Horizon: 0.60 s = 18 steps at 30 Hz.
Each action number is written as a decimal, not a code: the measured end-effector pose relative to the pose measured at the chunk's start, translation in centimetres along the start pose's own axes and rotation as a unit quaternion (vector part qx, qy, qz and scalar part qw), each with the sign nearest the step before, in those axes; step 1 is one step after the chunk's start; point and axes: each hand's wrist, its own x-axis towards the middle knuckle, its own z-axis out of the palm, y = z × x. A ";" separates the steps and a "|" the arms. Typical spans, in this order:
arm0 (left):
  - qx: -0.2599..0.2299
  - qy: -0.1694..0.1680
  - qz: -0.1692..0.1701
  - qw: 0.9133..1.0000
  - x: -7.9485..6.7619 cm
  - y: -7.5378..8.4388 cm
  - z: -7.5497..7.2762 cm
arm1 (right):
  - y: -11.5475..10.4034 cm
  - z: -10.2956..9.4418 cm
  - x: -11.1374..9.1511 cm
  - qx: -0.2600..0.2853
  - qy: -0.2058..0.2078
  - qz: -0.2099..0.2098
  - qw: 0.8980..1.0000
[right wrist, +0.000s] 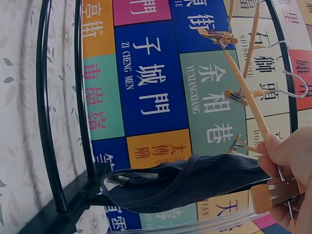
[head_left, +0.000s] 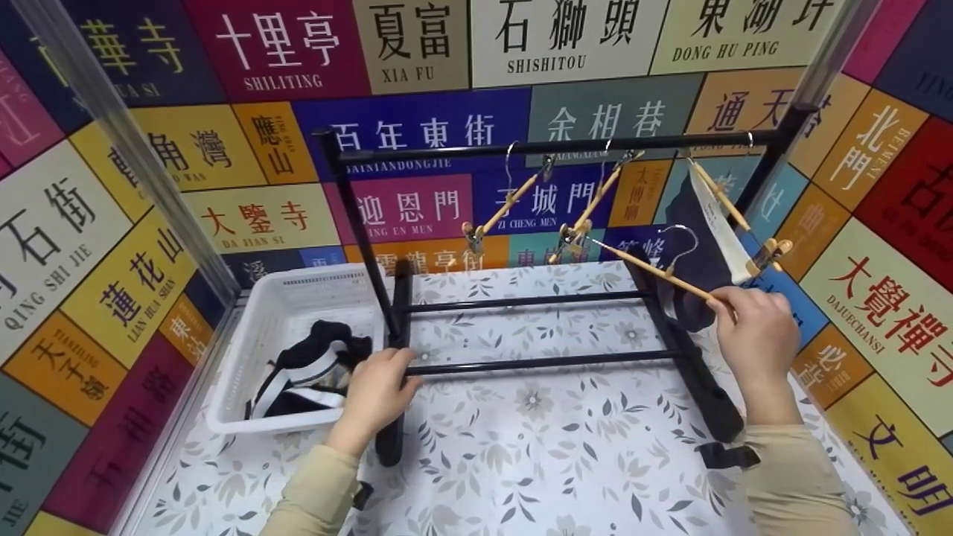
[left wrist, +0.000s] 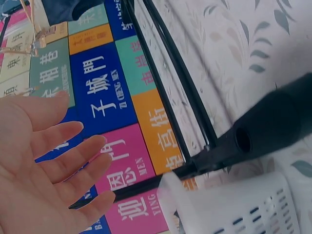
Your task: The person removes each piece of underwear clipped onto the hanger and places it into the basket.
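My right hand pinches one end of a wooden clip hanger whose metal hook points up, off the bar. In the right wrist view, thumb and fingers close on its rod beside a clip. Close behind that hand, a dark ribbed garment with a pale band hangs from another clip hanger on the rack. My left hand is near the foot of the rack's left post, beside the basket. Its palm shows in the left wrist view, fingers loosely extended with nothing in them.
A black rack stands on a floral-patterned surface, with two low crossbars. Two bare clip hangers hang from its top bar. At left, a white basket holds dark and white clothing. Sign-covered panels enclose the back and sides.
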 end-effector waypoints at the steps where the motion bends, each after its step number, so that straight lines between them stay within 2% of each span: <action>1: 0.001 0.001 0.005 1.000 0.0 0.1 0.2 | 0.0 -0.1 0.1 0.001 0.003 -0.001 1.000; 5: 0.001 -0.009 0.014 1.000 -0.1 0.7 0.6 | -0.1 -0.4 0.5 0.003 0.009 -0.006 1.000; 11: -0.005 -0.034 0.006 0.999 -0.2 1.3 1.1 | 0.5 -0.7 1.1 0.003 0.012 -0.001 1.000; 18: -0.014 -0.042 0.001 0.999 -0.4 1.7 1.5 | 1.4 -1.0 1.4 -0.005 0.009 0.023 1.000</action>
